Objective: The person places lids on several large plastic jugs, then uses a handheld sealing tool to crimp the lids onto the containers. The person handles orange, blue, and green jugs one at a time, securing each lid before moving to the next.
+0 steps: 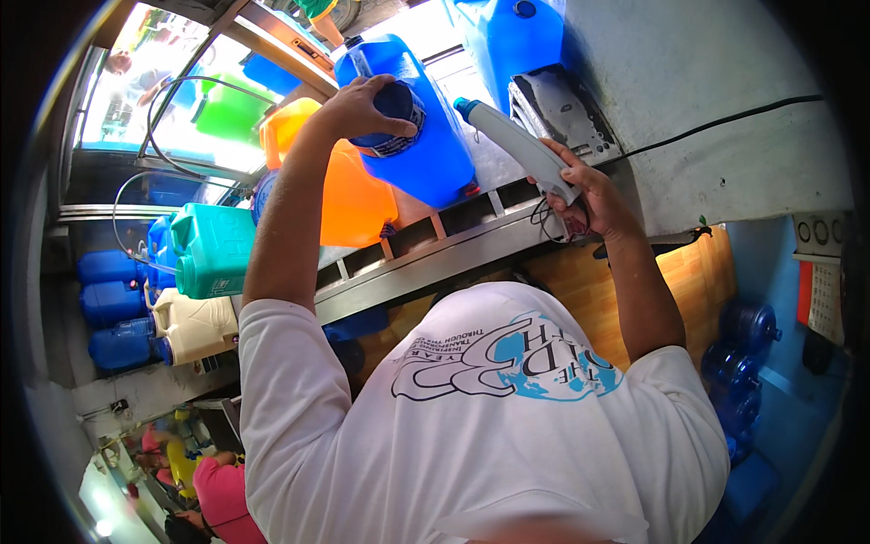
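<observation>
My left hand [370,107] is curled round a large dark blue round cap [412,116] with a printed band. Beneath the cap lies a bright blue jug [433,168] on the metal counter. In my right hand [591,189] is a long grey-white handheld tool [518,145] with a teal tip; it looks like a blower or heat gun, but its exact kind is unclear. The tool's tip points up and left, a short way right of the blue jug and apart from it. Thin dark cord loops hang below my right hand.
Left of the blue jug stand an orange jug [349,204] and a teal jug [213,245]. Another blue container [512,45] is at the far right, beside a scuffed metal box [564,113]. The counter's slotted metal edge [426,263] runs before me. Blue bottles [748,322] line the right.
</observation>
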`<state>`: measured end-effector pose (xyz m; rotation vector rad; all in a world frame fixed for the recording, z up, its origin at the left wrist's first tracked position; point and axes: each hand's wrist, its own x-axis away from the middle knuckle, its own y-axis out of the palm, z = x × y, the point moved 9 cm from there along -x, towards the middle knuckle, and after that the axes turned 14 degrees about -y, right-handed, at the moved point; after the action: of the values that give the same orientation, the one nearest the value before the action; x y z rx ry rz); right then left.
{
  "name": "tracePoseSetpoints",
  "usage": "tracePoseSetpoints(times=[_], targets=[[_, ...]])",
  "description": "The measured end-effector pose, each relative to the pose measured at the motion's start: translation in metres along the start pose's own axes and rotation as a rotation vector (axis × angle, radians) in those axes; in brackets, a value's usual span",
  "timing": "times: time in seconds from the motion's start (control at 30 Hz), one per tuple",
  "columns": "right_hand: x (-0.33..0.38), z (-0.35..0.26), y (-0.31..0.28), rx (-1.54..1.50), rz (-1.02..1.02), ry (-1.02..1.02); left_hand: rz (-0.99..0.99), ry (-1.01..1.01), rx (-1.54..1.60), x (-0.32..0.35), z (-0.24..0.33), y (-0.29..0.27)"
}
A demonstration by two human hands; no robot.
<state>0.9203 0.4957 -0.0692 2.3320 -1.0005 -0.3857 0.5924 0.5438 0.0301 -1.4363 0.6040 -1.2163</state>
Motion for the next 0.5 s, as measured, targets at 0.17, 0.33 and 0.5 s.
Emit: tracePoseSetpoints(times=[0.17, 0.33, 0.5], targets=[[0.007, -0.002, -0.01, 0.01, 0.034, -0.015, 0.029, 0.021, -0.158, 0.003, -0.006, 0.007], [0.008, -0.005, -0.013, 0.009, 0.05, -0.016, 0.11, -0.025, -0.106, -0.003, -0.01, 0.008], [0.008, -0.005, -0.016, 0.004, 0.052, -0.016, 0.48, 0.391, -0.143, 0.008, 0.018, -0.005]])
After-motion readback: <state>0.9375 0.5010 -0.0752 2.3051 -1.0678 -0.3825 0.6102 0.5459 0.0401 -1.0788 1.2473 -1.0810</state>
